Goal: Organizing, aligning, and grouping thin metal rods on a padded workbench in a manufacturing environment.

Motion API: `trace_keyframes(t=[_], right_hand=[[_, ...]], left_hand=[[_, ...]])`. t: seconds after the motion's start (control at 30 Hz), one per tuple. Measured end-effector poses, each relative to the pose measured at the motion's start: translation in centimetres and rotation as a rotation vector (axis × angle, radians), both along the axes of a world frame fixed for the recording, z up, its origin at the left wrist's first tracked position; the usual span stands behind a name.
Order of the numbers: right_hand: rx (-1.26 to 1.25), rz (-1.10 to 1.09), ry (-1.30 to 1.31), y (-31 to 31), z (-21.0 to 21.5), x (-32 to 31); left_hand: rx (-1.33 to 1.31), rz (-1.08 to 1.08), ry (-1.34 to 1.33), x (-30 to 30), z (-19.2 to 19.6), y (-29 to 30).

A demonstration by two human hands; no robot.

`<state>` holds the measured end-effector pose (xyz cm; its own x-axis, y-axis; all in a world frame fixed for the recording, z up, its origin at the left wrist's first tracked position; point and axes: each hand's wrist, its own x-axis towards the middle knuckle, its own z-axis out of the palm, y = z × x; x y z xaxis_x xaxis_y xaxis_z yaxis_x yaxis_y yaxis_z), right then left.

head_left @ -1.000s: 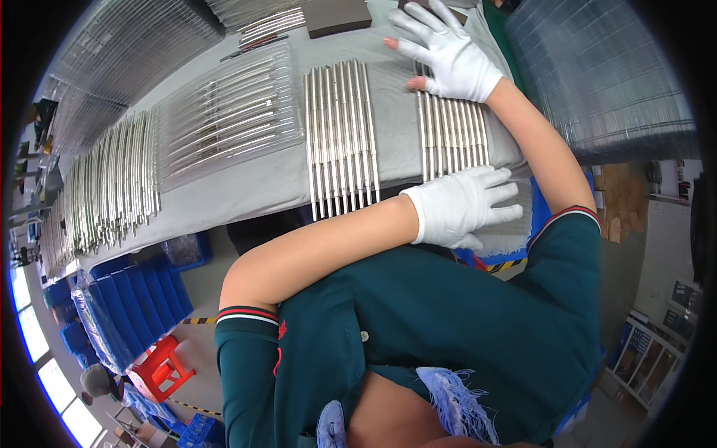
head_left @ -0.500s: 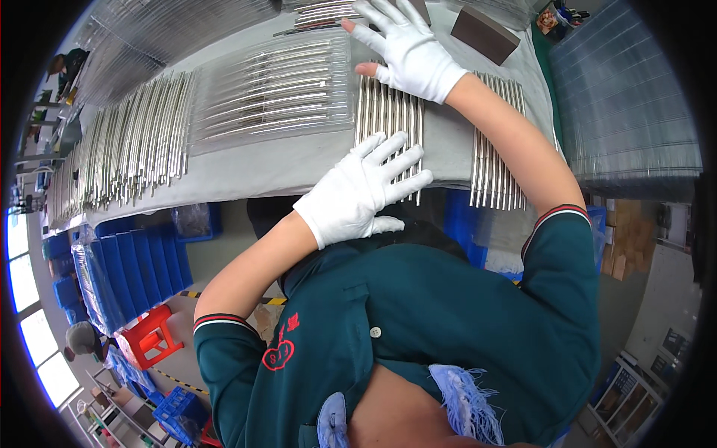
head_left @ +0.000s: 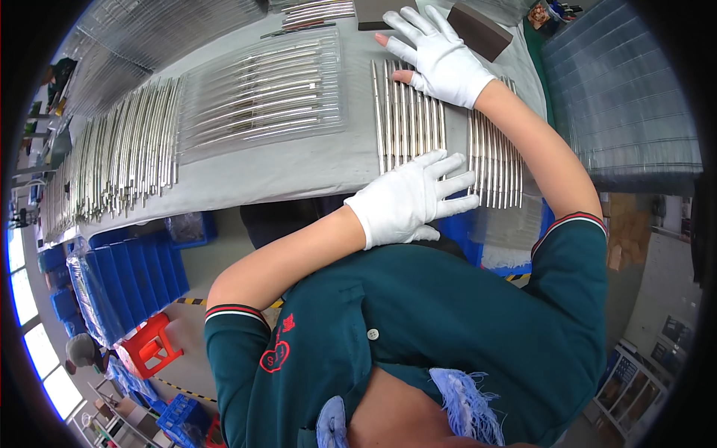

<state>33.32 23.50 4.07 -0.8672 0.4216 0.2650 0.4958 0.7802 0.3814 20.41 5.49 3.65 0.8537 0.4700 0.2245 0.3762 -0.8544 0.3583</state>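
Both my hands wear white gloves. My left hand (head_left: 409, 198) lies flat with fingers spread on the near end of a row of shiny metal rods (head_left: 407, 116) laid side by side on the grey table (head_left: 299, 168). My right hand (head_left: 441, 60) rests with spread fingers on the far end of the same row. A second row of metal rods (head_left: 497, 160) lies just right of it, partly under my right forearm. Neither hand grips anything.
A clear plastic tray of rods (head_left: 261, 93) lies left of the row, and a long spread of loose rods (head_left: 112, 160) further left. Dark blocks (head_left: 478, 30) sit at the far edge. Blue bins (head_left: 127, 276) and a red stool (head_left: 153, 343) stand below the table.
My left hand moved from the table edge at the right onto the near end of the rod row. My right hand stayed on the far end. The view shifted.
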Motion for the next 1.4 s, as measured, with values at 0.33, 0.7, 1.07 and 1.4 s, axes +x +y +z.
trace_keyframes(t=[0.33, 0.7, 1.07, 1.4], right_hand=[[-0.242, 0.045, 0.003, -1.5, 3.3, -1.5], [-0.284, 0.043, 0.046, -1.5, 2.9, -4.6], [-0.344, -0.207, 0.099, -2.2, 4.3, 4.0], [-0.152, 0.015, 0.323, -3.1, 1.0, 11.1]], left_hand=[[-0.037, 0.053, -0.018, -1.1, 0.1, -0.7], [-0.073, 0.138, -0.017, -4.2, 0.3, -1.7], [-0.064, 0.135, -0.173, -1.0, 2.3, 0.0], [0.120, 0.563, 0.041, -3.0, 0.0, -0.1]])
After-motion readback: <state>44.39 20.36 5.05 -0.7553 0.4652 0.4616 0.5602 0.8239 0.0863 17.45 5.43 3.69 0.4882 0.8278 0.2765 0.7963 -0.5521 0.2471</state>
